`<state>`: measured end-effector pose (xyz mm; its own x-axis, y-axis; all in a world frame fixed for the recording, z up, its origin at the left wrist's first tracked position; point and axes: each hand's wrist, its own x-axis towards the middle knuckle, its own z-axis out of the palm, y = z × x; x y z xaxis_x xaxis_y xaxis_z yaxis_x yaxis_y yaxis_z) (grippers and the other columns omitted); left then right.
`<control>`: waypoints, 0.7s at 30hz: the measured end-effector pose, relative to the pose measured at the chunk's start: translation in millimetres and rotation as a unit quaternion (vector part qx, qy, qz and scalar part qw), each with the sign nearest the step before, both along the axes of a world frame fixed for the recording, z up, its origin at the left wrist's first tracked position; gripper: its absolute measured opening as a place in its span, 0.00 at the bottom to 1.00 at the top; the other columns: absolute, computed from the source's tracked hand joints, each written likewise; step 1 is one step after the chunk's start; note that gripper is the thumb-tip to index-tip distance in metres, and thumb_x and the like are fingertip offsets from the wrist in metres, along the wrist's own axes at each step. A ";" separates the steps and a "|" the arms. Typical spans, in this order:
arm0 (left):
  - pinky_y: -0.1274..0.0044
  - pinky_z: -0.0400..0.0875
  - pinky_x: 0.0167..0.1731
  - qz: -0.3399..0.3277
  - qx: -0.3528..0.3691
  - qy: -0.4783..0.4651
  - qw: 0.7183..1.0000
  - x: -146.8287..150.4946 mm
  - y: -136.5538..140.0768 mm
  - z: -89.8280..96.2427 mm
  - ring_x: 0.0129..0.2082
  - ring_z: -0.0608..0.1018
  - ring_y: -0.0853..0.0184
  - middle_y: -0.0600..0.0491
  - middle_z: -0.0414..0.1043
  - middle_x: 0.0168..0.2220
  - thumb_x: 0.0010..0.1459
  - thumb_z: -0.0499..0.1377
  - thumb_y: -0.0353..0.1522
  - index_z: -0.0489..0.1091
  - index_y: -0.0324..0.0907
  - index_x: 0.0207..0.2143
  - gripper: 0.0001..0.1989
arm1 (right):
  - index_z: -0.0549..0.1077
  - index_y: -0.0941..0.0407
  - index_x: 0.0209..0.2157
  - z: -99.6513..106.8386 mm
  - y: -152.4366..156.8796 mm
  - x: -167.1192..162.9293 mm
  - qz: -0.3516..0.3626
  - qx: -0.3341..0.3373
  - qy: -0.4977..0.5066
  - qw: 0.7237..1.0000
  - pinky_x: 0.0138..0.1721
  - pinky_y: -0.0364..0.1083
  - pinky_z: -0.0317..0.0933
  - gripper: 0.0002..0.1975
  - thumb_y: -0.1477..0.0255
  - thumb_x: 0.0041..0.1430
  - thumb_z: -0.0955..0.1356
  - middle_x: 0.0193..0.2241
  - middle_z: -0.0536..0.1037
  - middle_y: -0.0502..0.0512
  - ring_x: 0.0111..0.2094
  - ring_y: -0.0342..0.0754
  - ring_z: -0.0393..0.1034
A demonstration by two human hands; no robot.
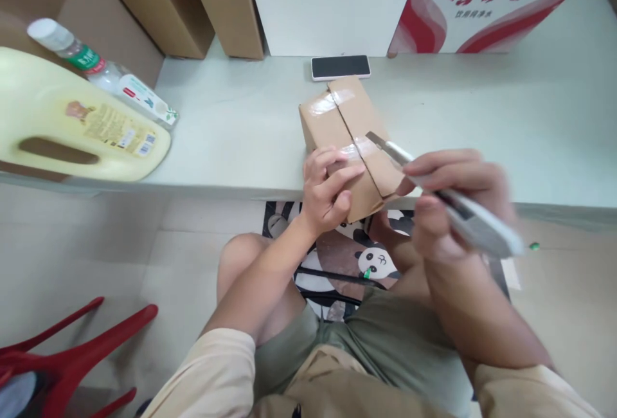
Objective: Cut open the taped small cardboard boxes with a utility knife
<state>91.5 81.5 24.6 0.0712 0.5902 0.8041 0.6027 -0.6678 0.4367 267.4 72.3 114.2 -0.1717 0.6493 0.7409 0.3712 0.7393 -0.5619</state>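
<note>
The cardboard box (364, 112) is at the front of the worktop (231, 128), its near end jutting past the edge, with a phone (340, 67) just behind it. The left hand (328, 190) grips its near left side, fingers curled over the top; the right hand (453, 202) holds a utility knife (482, 225), blade pointing at the seam near a strip of clear tape (354, 150). Whether the tip touches cannot be told. Good handling would probably mean a shallow blade angle, light pressure along the seam, left fingertips drawn back from the blade's line, and the box seated more fully for support.
</note>
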 end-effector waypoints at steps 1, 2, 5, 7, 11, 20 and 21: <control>0.60 0.65 0.61 0.000 -0.006 0.003 1.000 -0.4 -0.4 -0.1 0.57 0.70 0.56 0.46 0.69 0.51 0.69 0.45 0.41 0.74 0.47 0.50 0.20 | 0.68 0.49 0.37 -6.8 1.6 -3.1 0.011 0.024 0.006 1.000 0.31 0.50 0.69 0.03 0.66 0.65 0.65 0.33 0.78 0.52 0.32 0.49 0.75; 0.59 0.65 0.61 0.002 -0.011 0.005 1.000 -0.9 -0.6 -0.1 0.57 0.70 0.56 0.46 0.69 0.51 0.69 0.45 0.42 0.74 0.47 0.50 0.21 | 0.69 0.49 0.36 -13.4 3.0 -5.8 0.020 0.043 0.010 0.999 0.31 0.50 0.69 0.01 0.70 0.64 0.66 0.31 0.79 0.52 0.31 0.48 0.75; 0.58 0.66 0.61 0.010 -0.016 0.013 1.000 -2.3 0.0 0.3 0.57 0.70 0.55 0.46 0.69 0.50 0.69 0.44 0.43 0.74 0.47 0.50 0.22 | 0.70 0.49 0.36 -27.4 4.0 -11.3 0.032 0.042 -0.001 0.999 0.29 0.49 0.68 0.04 0.73 0.64 0.65 0.29 0.79 0.51 0.29 0.47 0.74; 0.59 0.66 0.60 0.013 -0.019 0.018 1.000 -2.3 1.1 0.7 0.57 0.71 0.55 0.46 0.70 0.49 0.69 0.43 0.43 0.75 0.46 0.49 0.23 | 0.71 0.49 0.35 -30.9 2.5 -12.6 0.022 0.037 0.010 0.999 0.29 0.49 0.67 0.04 0.73 0.64 0.65 0.29 0.79 0.51 0.29 0.48 0.74; 0.59 0.67 0.59 0.006 -0.012 0.006 1.000 -0.7 3.3 0.9 0.56 0.70 0.55 0.46 0.70 0.49 0.70 0.44 0.43 0.75 0.46 0.49 0.23 | 0.72 0.49 0.35 -31.8 1.4 -12.9 0.023 0.034 0.028 0.999 0.30 0.49 0.67 0.03 0.72 0.63 0.66 0.30 0.79 0.52 0.29 0.48 0.74; 0.59 0.65 0.61 -0.007 -0.020 -0.004 1.000 -1.8 2.5 0.0 0.56 0.70 0.57 0.47 0.70 0.50 0.70 0.45 0.45 0.74 0.47 0.47 0.21 | 0.66 0.52 0.29 -25.0 9.7 -19.9 0.062 0.039 -0.010 0.997 0.28 0.45 0.66 0.07 0.76 0.60 0.63 0.27 0.77 0.51 0.26 0.44 0.71; 0.59 0.65 0.61 -0.004 -0.017 0.000 1.000 -2.5 2.2 -0.2 0.55 0.70 0.57 0.47 0.70 0.49 0.70 0.44 0.45 0.74 0.47 0.47 0.21 | 0.65 0.52 0.28 -22.5 8.0 -19.0 0.061 0.028 -0.007 0.998 0.26 0.45 0.65 0.07 0.76 0.60 0.62 0.25 0.76 0.51 0.24 0.44 0.69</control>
<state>88.9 83.6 24.4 0.0755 0.6170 0.7833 0.5970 -0.6572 0.4601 248.3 80.2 91.7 -0.2565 0.5808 0.7726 0.2840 0.8093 -0.5141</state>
